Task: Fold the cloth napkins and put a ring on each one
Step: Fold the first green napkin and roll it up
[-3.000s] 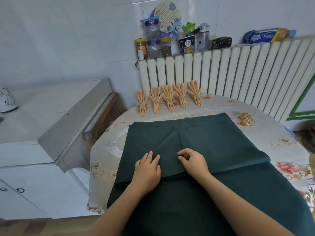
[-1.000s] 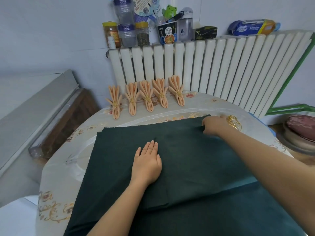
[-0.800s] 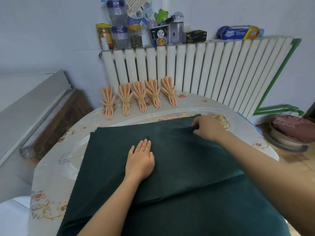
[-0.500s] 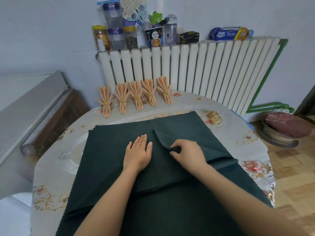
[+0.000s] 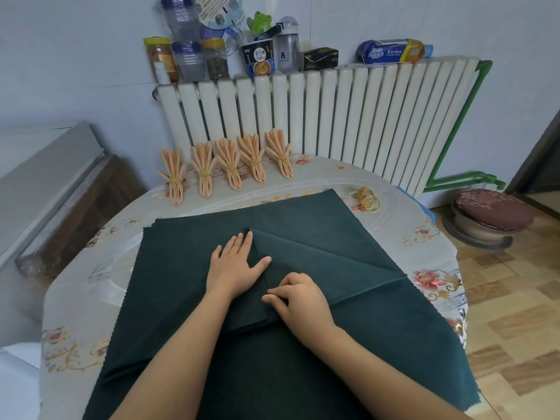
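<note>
Round table (image 5: 394, 234), stack of green napkins (image 5: 181, 268) on it; my left hand (image 5: 235, 268) lies flat, fingers straight, pinning the centre, while my right hand (image 5: 298, 294) pinches the top napkin's far-right corner, now dragged in to the middle from beside the rings (image 5: 368, 199), so a diagonal flap (image 5: 327, 262) lies across the right half. Fold underway, ring step not yet. Beyond, five ringed peach napkins (image 5: 227, 165) against the radiator (image 5: 333, 122), unchanged.

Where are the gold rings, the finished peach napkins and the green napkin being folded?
gold rings (image 5: 368, 200), head view, middle of the pile.
peach napkins (image 5: 229, 166), head view, middle one's ring.
green napkin (image 5: 327, 253), head view, folded-over flap.
</note>
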{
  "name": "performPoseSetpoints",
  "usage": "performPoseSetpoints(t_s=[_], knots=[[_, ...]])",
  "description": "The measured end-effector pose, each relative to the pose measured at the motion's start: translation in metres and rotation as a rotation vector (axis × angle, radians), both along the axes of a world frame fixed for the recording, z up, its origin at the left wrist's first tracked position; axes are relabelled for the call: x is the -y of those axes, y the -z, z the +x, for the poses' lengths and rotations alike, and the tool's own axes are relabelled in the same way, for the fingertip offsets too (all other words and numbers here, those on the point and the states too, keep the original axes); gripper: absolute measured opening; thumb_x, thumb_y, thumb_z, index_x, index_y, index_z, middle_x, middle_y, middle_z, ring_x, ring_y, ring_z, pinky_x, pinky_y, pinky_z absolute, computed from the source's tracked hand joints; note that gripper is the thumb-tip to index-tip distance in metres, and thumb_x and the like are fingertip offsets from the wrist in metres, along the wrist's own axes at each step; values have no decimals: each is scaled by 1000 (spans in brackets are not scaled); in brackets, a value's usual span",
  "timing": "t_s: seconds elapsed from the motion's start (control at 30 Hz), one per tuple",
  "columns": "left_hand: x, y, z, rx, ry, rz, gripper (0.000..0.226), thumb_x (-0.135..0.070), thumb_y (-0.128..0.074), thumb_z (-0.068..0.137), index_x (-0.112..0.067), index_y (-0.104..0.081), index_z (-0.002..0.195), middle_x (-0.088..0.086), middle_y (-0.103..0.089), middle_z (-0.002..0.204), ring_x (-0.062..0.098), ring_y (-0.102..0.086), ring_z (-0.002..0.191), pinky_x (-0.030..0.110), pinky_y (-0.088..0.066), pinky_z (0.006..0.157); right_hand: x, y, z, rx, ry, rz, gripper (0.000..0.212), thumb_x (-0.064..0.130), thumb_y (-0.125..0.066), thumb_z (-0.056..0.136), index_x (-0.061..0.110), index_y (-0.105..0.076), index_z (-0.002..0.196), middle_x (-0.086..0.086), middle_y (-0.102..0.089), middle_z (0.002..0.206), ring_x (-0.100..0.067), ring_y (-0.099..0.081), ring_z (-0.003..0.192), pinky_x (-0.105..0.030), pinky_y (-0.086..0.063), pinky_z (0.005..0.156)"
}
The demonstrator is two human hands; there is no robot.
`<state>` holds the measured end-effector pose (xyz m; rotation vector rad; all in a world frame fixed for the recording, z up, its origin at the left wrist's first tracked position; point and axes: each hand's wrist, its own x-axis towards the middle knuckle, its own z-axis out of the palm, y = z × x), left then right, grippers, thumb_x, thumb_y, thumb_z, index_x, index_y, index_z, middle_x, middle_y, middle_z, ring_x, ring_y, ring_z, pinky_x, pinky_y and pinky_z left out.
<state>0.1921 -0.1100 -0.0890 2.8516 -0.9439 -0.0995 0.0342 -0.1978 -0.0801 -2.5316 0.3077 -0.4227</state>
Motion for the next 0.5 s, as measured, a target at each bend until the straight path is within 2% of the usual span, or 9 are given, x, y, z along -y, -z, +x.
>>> performPoseSetpoints(t_s=[0.13,0.2,0.33,0.5], knots=[[0,1,0,-2,8,-9,76,-68,-23,90,-30,0,152,-4,-4,160,10,-2,146,37,-4,118,-7,2,-7,69,-22,-51,42,47,-43,92,19,-72,106,1,-61,92,-17,-50,90,-31,-43,84],[0,0,0,-6,14,-8,75,-68,-23,91,-32,1,151,-4,-4,160,10,-2,146,37,-4,119,-11,3,-11,95,-33,-73,50,48,-35,89,19,-73,102,3,-62,89,-15,-52,85,-30,-46,80],[1,-1,1,-12,31,2,69,-66,-24,92,-39,-1,150,-2,-5,160,12,-2,147,38,-3,118,-16,8,-22,207,-22,-144,32,36,-46,86,21,-70,100,8,-61,82,-11,-57,75,-24,-50,66],[-1,1,0,-33,36,-1,60,-66,-24,92,-45,-14,147,-1,-4,160,12,0,147,38,-2,119,-21,13,-30,237,-61,-294,28,33,-48,81,26,-69,98,11,-59,76,-8,-55,67,-20,-47,56]])
